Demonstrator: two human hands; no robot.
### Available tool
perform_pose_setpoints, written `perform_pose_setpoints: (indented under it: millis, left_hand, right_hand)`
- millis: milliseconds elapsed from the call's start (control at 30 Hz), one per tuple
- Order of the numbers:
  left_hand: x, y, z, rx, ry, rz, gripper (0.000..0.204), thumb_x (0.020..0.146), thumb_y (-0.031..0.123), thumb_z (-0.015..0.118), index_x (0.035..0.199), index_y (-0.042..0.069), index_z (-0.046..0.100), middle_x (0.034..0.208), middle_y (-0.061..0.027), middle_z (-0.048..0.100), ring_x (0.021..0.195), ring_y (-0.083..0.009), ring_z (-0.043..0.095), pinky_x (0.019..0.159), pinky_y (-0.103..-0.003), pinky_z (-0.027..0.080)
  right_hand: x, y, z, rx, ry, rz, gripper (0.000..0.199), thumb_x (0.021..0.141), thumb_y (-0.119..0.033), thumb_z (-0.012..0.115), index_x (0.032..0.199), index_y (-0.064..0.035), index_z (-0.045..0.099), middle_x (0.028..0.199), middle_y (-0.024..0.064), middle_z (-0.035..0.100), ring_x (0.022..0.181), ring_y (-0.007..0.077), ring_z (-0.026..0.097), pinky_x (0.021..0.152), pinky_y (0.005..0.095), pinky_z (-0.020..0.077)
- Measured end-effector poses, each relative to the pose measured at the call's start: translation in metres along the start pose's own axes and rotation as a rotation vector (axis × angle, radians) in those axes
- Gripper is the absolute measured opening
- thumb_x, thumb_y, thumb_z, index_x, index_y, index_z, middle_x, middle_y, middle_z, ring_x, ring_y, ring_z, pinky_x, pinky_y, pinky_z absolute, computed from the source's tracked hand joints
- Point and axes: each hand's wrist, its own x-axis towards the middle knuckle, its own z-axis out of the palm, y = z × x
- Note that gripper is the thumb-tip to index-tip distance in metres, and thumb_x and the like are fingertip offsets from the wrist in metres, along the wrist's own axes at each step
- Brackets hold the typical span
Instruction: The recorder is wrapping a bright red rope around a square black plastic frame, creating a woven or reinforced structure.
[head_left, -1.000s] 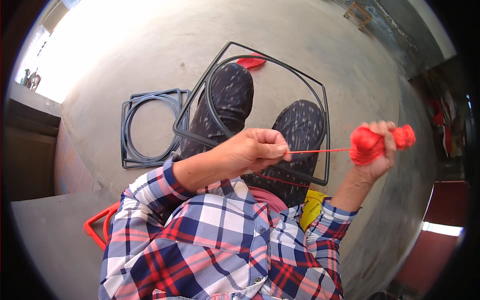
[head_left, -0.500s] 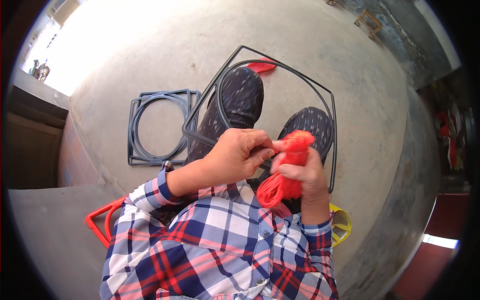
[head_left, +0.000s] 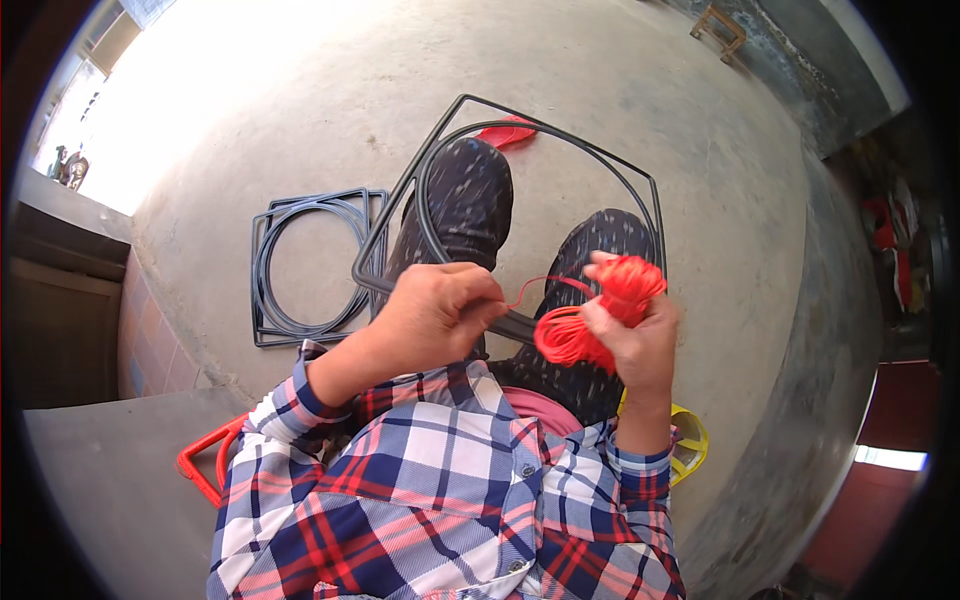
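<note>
My right hand (head_left: 640, 335) is closed around the middle of a red bundle of cord (head_left: 628, 285), whose loops bulge out above and below the fingers. From the bundle a loose red strand (head_left: 545, 281) curves across to my left hand (head_left: 450, 310), which pinches its end between thumb and fingers. A dark square metal frame with a round ring inside it (head_left: 560, 130) leans over my knees, and the left hand is near its lower left corner. Whether that hand also touches the frame cannot be made out.
More dark square frames with rings (head_left: 258, 270) lie stacked on the floor to the left. Something red (head_left: 508, 133) is on the floor beyond my knee. A red frame (head_left: 205, 450) stands by my left side, a yellow object (head_left: 690, 445) by my right. A small wooden stool (head_left: 720, 35) is far right.
My hands have moved apart: the right has gone rightward with the cord bundle, the left slightly leftward. A length of strand now shows between them.
</note>
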Motion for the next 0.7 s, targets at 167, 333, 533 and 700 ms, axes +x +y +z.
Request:
perform_pose_setpoints:
  millis: [167,333,533,700]
  left_hand:
    - [0.005,0.001,0.010,0.050,-0.019,0.091,0.007,0.080,0.005,0.070,0.084,0.004,0.065,0.075,-0.0123,0.063,0.065,-0.0308,0.065,0.056,-0.036,0.051]
    - [-0.003,-0.006,-0.017,0.047,0.082,0.049,0.007,0.081,0.002,0.071,0.083,0.002,0.065,0.071,-0.0116,0.061,0.061,-0.0240,0.063,0.054,-0.032,0.048]
    - [-0.033,-0.046,-0.053,-0.270,0.656,-0.239,0.004,0.092,0.006,0.063,0.092,0.001,0.063,0.076,0.0036,0.057,0.066,-0.0036,0.049,0.059,-0.019,0.040]
    - [-0.072,-0.065,-0.027,-1.087,0.789,-0.529,0.022,0.091,0.005,0.061,0.111,0.002,0.052,0.093,-0.0070,0.060,0.076,-0.0139,0.060,0.068,-0.029,0.052]
  right_hand:
    - [-0.006,0.017,0.030,0.094,-0.290,0.212,0.030,0.076,0.000,0.073,0.105,-0.0002,0.067,0.097,0.0037,0.069,0.085,0.0070,0.062,0.079,0.0260,0.0514]
    - [-0.008,0.026,0.023,0.032,-0.304,0.207,0.021,0.075,0.002,0.073,0.095,-0.0013,0.067,0.086,0.0003,0.067,0.080,0.0082,0.063,0.076,0.0246,0.0508]
    - [-0.010,0.054,-0.011,0.422,0.005,0.311,0.014,0.074,-0.002,0.070,0.087,-0.0029,0.065,0.076,0.0032,0.065,0.072,0.0126,0.064,0.070,0.0268,0.0500]
    - [-0.016,0.059,-0.006,0.454,0.067,0.257,0.014,0.073,-0.002,0.069,0.086,-0.0006,0.064,0.074,0.0058,0.065,0.068,0.0158,0.064,0.069,0.0297,0.0521]
